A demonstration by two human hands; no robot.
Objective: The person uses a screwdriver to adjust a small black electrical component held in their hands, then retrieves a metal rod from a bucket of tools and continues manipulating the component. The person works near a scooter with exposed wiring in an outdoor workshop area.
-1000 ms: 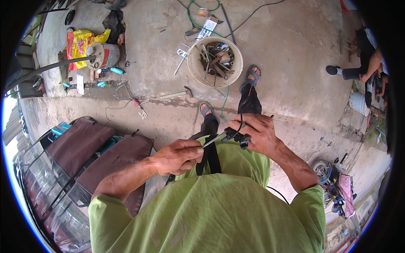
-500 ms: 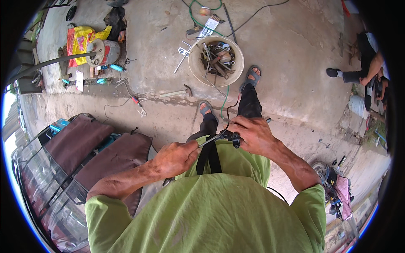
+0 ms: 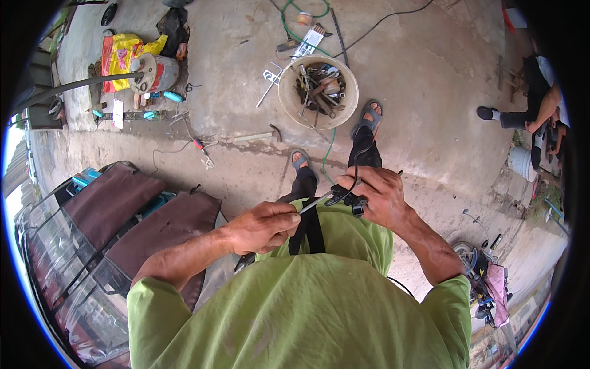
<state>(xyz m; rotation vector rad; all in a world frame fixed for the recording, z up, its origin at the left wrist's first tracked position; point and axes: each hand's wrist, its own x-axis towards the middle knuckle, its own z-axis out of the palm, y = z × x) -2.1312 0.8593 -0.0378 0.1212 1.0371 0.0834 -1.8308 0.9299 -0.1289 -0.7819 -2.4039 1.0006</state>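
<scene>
My left hand (image 3: 264, 226) is closed around a screwdriver (image 3: 316, 202), with its handle hidden in the fist. Its thin metal shaft points right and its tip meets a small black part (image 3: 348, 200). That part looks like a clamp or lever mount with a dark cable on it; its exact kind is hard to make out. My right hand (image 3: 382, 195) grips the black part, fingers curled over it. Both hands are in front of my green shirt, above my legs.
A white bucket (image 3: 284, 98) full of wrenches and other tools stands ahead on the concrete. Left of it lies a hammer (image 3: 258, 135). A covered vehicle (image 3: 117, 206) takes up the left side. At the far right a person (image 3: 544, 114) sits; a motorbike (image 3: 482, 270) stands nearer.
My right hand has shifted slightly right with the black part, which has turned. My left hand has moved a little right, and more of the screwdriver shaft shows.
</scene>
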